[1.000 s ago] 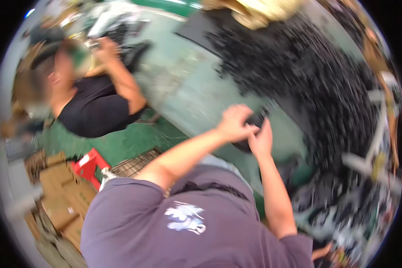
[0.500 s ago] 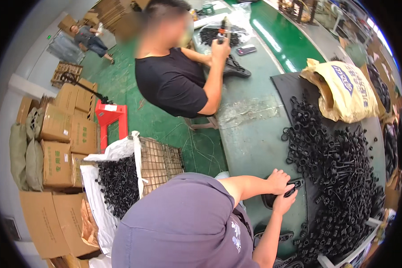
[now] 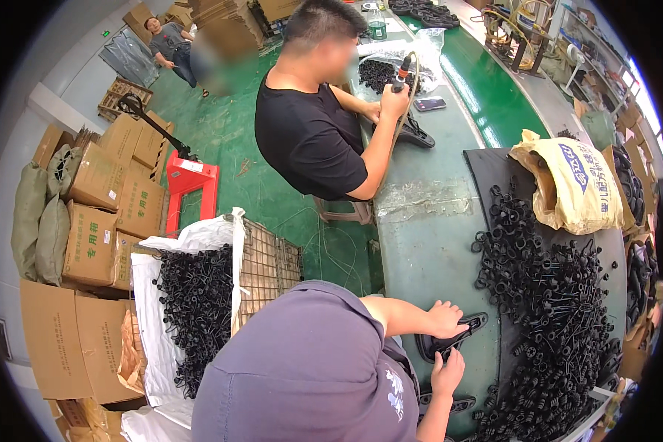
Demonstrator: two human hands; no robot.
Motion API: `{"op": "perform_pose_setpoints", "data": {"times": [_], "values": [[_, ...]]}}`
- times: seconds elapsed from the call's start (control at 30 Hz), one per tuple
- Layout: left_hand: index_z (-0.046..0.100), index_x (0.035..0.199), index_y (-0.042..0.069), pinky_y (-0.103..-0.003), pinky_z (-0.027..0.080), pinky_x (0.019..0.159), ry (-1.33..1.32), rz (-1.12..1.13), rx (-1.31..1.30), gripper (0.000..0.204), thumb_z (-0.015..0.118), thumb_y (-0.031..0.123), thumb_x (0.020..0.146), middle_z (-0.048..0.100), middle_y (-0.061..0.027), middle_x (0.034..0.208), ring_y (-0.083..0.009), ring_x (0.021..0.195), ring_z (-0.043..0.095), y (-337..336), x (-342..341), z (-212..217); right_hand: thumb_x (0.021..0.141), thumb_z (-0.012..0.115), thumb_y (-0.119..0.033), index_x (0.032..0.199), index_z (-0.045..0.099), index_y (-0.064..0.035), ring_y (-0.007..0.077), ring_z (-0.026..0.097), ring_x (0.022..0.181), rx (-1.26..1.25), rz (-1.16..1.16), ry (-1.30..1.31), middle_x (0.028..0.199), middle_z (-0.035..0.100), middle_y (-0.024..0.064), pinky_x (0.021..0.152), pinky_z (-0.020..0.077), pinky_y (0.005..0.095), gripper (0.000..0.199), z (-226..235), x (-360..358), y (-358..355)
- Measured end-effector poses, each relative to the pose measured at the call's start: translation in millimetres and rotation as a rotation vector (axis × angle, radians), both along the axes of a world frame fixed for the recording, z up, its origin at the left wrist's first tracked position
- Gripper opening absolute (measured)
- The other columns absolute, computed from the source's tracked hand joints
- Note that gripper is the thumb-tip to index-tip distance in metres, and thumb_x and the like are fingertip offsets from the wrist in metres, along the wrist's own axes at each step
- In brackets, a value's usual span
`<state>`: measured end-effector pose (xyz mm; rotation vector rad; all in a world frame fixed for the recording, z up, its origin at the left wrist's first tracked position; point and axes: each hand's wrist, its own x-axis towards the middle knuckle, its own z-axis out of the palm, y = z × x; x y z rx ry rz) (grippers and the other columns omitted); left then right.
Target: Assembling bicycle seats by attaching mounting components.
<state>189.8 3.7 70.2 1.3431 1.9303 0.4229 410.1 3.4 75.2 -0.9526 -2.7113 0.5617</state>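
A black sandal (image 3: pixel 470 329) lies on the green-grey worktable, tilted toward the upper right. My left hand (image 3: pixel 445 320) reaches over its far side and grips it, with some fingers stretched out. At the near side my right hand (image 3: pixel 447 373) has its fingers apart and upward, close to the sandal's edge; whether they touch it I cannot tell. Beneath my right forearm shows another dark sandal (image 3: pixel 460 403), partly covered. Right of my hands, many small black plastic parts (image 3: pixel 560 317), some ring-shaped and some with thin stems, lie heaped on a dark mat.
A yellow printed sack (image 3: pixel 574 184) stands beyond the heap. Farther along the table (image 3: pixel 420 250), a co-worker (image 3: pixel 309 132) holds a hand tool (image 3: pixel 402 70) over another sandal (image 3: pixel 414 134). Left are a wire crate (image 3: pixel 269 265) of black parts, cartons (image 3: pixel 88 243) and a red pallet truck (image 3: pixel 191 180).
My hands were close together on the sandal; now the right has drawn back toward me, away from the left. The whole view has shifted slightly.
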Motion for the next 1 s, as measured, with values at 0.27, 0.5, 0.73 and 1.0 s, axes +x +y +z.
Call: {"op": "perform_pose_setpoints", "data": {"times": [0.27, 0.5, 0.73, 1.0], "values": [[0.069, 0.122, 0.001, -0.055, 0.045, 0.103, 0.049, -0.019, 0.042, 0.068, 0.049, 0.063, 0.102, 0.068, -0.0199, 0.124, -0.0392, 0.120, 0.062, 1.7, 0.5, 0.9, 0.093, 0.076, -0.024, 0.127, 0.062, 0.0099, 0.0462, 0.062, 0.118, -0.083, -0.121, 0.013, 0.124, 0.067, 0.0271, 0.108, 0.0467, 0.0519, 0.050, -3.2, -3.3, -5.0], [0.068, 0.120, 0.003, -0.051, 0.045, 0.098, 0.144, -0.107, 0.137, 0.058, 0.054, 0.056, 0.101, 0.068, -0.0182, 0.120, -0.0365, 0.113, 0.062, 1.5, 5.1, -3.8, 0.108, 0.056, -0.041, 0.151, 0.041, 0.0156, 0.0466, 0.045, 0.145, -0.402, -0.862, 0.168, 0.157, 0.045, 0.0343, 0.122, 0.0356, 0.0478, 0.073, -30.8, -58.7, 23.5], [0.069, 0.113, 0.006, -0.047, 0.044, 0.094, 0.211, -0.049, 0.341, 0.044, 0.059, 0.047, 0.099, 0.065, -0.0141, 0.103, -0.0325, 0.102, 0.061, -5.4, 13.9, -16.3, 0.109, 0.051, -0.047, 0.150, 0.049, -0.0003, 0.0485, 0.064, 0.122, -0.329, -0.794, 0.124, 0.138, 0.065, 0.0290, 0.098, 0.0517, 0.0524, 0.062, -30.5, -68.2, 13.2], [0.076, 0.099, 0.008, -0.057, 0.048, 0.089, 0.143, -0.002, 0.256, 0.049, 0.059, 0.053, 0.092, 0.073, -0.0197, 0.110, -0.0403, 0.106, 0.066, 27.5, 2.1, -3.2, 0.103, 0.057, -0.057, 0.141, 0.056, -0.0068, 0.0489, 0.068, 0.114, -0.403, -0.875, 0.069, 0.126, 0.072, 0.0264, 0.095, 0.0538, 0.0543, 0.063, -19.0, -75.4, 38.5]]}}
